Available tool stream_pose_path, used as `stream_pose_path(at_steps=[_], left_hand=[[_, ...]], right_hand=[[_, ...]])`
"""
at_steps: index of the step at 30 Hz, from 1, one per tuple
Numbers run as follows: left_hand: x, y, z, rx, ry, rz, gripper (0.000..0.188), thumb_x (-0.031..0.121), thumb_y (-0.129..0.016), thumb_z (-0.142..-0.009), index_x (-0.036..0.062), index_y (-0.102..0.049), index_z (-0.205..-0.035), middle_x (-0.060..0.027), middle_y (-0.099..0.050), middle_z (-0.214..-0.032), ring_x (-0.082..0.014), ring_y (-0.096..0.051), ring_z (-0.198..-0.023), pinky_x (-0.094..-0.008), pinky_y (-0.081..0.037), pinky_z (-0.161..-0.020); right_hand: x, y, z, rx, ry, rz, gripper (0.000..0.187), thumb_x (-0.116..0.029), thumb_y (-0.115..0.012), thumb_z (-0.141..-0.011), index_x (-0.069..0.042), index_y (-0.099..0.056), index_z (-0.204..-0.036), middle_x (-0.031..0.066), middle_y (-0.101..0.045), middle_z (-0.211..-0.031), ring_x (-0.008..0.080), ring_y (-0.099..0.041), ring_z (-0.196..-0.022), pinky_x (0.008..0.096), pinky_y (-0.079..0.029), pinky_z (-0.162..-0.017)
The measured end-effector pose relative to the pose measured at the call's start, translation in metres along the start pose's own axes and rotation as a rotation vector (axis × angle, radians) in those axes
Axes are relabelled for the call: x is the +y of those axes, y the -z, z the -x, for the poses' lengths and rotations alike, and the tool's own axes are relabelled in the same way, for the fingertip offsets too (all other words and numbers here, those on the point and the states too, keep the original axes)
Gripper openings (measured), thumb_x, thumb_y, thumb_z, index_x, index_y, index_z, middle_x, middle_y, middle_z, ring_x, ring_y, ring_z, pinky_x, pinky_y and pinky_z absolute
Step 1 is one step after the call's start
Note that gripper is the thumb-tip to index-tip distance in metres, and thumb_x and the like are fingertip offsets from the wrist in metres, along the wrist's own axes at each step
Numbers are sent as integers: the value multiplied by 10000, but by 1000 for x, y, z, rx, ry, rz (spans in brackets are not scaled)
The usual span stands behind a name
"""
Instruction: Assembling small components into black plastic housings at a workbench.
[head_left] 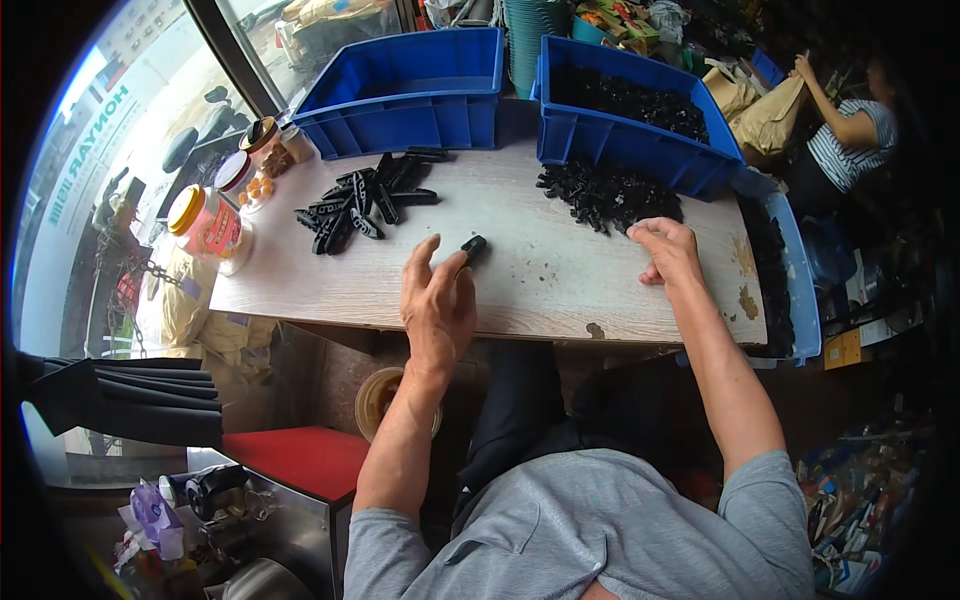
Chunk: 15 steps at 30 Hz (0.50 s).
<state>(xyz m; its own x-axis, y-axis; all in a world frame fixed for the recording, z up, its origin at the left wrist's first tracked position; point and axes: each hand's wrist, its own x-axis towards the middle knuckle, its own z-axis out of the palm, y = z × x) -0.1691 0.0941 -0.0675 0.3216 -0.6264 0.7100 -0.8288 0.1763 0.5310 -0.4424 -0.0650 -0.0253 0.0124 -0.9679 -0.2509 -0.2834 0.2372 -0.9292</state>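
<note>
Above the middle of the table, my left hand [436, 312] holds a short black plastic part [474, 246] at its fingertips. To the right, my right hand [670, 254] has its thumb and forefinger pinched together at the near edge of a heap of small black plastic pieces [600, 192]. Whatever lies between those fingertips is too small to make out. Beyond my left hand, longer black plastic parts [364, 200] with pale marks lie in a loose pile.
Two blue bins stand at the back: the left bin [400, 125] and the right bin [640, 150], which holds black pieces. Lidded jars [212, 225] line the left edge. A light-blue tub [803, 300] flanks the right edge. Another person [850, 135] handles a sack at far right.
</note>
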Motion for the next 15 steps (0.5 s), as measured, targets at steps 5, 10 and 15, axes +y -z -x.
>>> stream_pose_path(at_steps=[5, 10, 15], left_hand=[[4, 7, 29, 210, 311, 382, 214, -70, -635, -871, 4, -647, -1071, -141, -668, -1112, -223, -663, -969, -297, -511, -853], [9, 17, 45, 187, 354, 424, 169, -77, -605, -913, -14, -666, -1057, -80, -672, -1081, -141, -623, -1015, -250, -470, -923], [10, 16, 45, 169, 383, 465, 158, -77, -601, -917, -13, -667, -1045, -82, -671, -1084, -143, -623, -1017, -254, -473, -917]], right_hand=[[-4, -11, -6, 42, 26, 242, 225, -217, -747, -831, -64, -702, -990, 12, -550, -650, 99, -400, -366, 290, -427, -370], [-11, -20, -3, 72, 87, 333, 245, -224, -751, -816, -61, -717, -996, 34, -622, -712, 124, -471, -401, 294, -439, -357], [-13, -22, -4, 77, 102, 442, 214, -240, -750, -813, -87, -729, -960, 38, -666, -764, 144, -548, -463, 305, -475, -360]])
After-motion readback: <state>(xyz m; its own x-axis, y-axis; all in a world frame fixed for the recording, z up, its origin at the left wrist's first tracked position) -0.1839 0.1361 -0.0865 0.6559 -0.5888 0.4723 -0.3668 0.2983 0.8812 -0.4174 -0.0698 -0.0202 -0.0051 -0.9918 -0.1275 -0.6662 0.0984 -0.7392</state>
